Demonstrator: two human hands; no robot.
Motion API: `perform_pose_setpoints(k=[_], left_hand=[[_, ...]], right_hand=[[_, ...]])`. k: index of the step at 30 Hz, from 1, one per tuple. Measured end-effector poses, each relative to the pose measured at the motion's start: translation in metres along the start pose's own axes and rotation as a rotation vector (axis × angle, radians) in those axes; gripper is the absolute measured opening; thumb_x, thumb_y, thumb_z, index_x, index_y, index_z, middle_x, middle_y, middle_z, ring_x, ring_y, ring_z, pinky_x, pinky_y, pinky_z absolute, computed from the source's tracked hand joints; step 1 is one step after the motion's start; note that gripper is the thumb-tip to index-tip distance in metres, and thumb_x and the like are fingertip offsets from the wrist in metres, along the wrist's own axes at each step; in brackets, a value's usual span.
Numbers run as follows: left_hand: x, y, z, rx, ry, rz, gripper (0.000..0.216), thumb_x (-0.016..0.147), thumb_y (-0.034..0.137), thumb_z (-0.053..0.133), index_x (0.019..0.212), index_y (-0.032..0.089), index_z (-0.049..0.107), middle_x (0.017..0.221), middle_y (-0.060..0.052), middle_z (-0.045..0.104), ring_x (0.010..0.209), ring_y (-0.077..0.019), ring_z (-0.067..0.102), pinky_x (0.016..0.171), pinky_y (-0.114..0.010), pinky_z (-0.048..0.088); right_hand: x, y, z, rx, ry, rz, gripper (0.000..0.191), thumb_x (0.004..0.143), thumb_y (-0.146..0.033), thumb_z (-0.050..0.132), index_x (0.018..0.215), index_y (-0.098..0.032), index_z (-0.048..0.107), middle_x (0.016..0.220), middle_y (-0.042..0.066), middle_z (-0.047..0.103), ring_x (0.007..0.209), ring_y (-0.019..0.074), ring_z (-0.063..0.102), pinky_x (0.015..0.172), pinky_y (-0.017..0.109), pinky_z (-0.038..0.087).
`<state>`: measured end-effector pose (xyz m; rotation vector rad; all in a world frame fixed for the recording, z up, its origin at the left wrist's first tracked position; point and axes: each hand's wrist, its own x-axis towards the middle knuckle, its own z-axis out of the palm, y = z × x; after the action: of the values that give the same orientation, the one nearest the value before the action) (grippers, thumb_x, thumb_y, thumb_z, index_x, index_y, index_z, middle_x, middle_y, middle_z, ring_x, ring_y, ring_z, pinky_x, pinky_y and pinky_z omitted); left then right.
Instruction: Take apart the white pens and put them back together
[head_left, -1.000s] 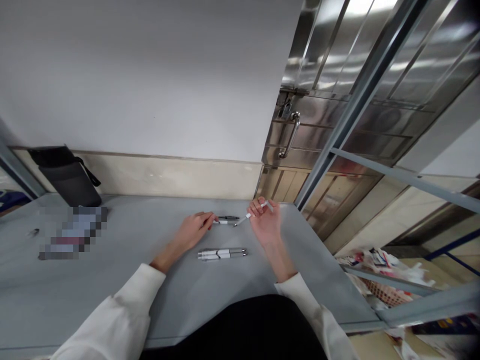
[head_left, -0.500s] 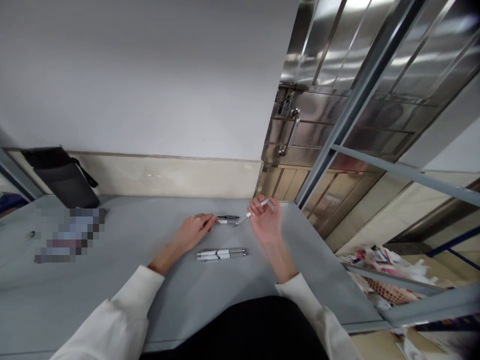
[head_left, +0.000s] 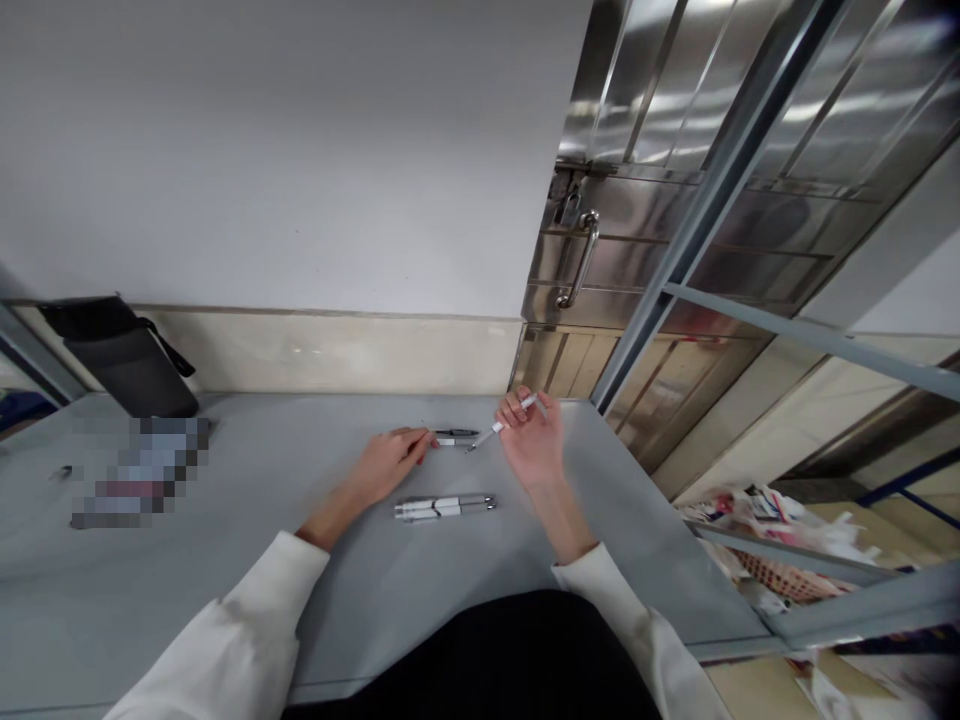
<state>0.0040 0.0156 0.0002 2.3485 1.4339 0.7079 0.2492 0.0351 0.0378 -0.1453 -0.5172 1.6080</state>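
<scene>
My left hand [head_left: 390, 463] rests on the grey table with its fingers closed over the left ends of two pens, a black one [head_left: 459, 433] and a white one [head_left: 456, 442]. How firmly it grips is hidden under the fingers. My right hand [head_left: 531, 445], palm turned up, holds a white pen [head_left: 497, 428] slantwise between curled fingers and thumb. This pen's tip points down and left, near the right ends of the other two. Closer to my body, several white and clear pens [head_left: 444, 508] lie side by side, touched by neither hand.
On the left, a dark bottle [head_left: 139, 360] with a strap stands against the wall, beside a pixelated flat object [head_left: 146, 475]. A metal post [head_left: 652, 320] rises at the table's right edge. Beyond it, plastic bags and a basket [head_left: 787, 578] sit lower down.
The view has shifted very slightly. Both hands and the pens keep their places, with the right hand still holding its pen.
</scene>
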Motion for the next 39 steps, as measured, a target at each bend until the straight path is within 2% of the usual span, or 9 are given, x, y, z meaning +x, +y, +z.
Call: perform_pose_setpoints(k=[6,11,22,27,39], left_hand=[[0.0002,0.0003,0.0002,-0.002,0.0,0.005,0.045,0.11,0.043,0.031,0.109,0.026,0.073,0.088,-0.002,0.074,0.088,-0.0218,0.07,0.082,-0.032,0.048],[0.0001,0.0008,-0.0003,0.004,-0.006,0.008,0.042,0.11,0.04,0.032,0.109,0.026,0.072,0.09,-0.003,0.075,0.089,-0.0219,0.07,0.081,-0.032,0.048],[-0.0007,0.0049,-0.0018,-0.006,-0.028,0.004,0.041,0.11,0.038,0.033,0.107,0.025,0.071,0.088,-0.002,0.074,0.089,-0.0216,0.07,0.08,-0.031,0.047],[-0.0007,0.0065,-0.0031,0.004,-0.034,0.003,0.041,0.109,0.038,0.033,0.107,0.025,0.071,0.09,-0.003,0.075,0.084,-0.0207,0.07,0.078,-0.03,0.047],[-0.0008,0.0059,-0.0031,0.014,-0.05,0.022,0.039,0.109,0.037,0.033,0.107,0.025,0.07,0.089,-0.003,0.074,0.085,-0.0206,0.069,0.08,-0.031,0.048]], right_hand=[[0.0,-0.0002,0.0004,-0.024,-0.003,0.01,0.022,0.096,-0.028,0.046,0.076,-0.022,0.051,0.064,-0.005,0.025,0.054,0.0131,0.029,0.051,0.023,0.039],[0.0002,-0.0009,0.0005,-0.049,0.01,-0.002,0.025,0.098,-0.035,0.048,0.076,-0.023,0.05,0.065,-0.005,0.026,0.054,0.0132,0.03,0.052,0.022,0.04],[-0.0027,-0.001,0.0029,-0.03,-0.01,0.01,0.019,0.096,-0.027,0.047,0.078,-0.022,0.052,0.064,-0.005,0.027,0.054,0.0133,0.032,0.052,0.023,0.04],[-0.0026,-0.0013,0.0033,-0.044,0.013,-0.003,0.023,0.098,-0.033,0.049,0.077,-0.023,0.051,0.065,-0.005,0.026,0.054,0.0132,0.032,0.052,0.023,0.041],[-0.0022,-0.0006,0.0017,-0.088,0.005,-0.004,0.019,0.095,-0.03,0.05,0.078,-0.024,0.051,0.064,-0.005,0.026,0.053,0.0137,0.031,0.051,0.024,0.041]])
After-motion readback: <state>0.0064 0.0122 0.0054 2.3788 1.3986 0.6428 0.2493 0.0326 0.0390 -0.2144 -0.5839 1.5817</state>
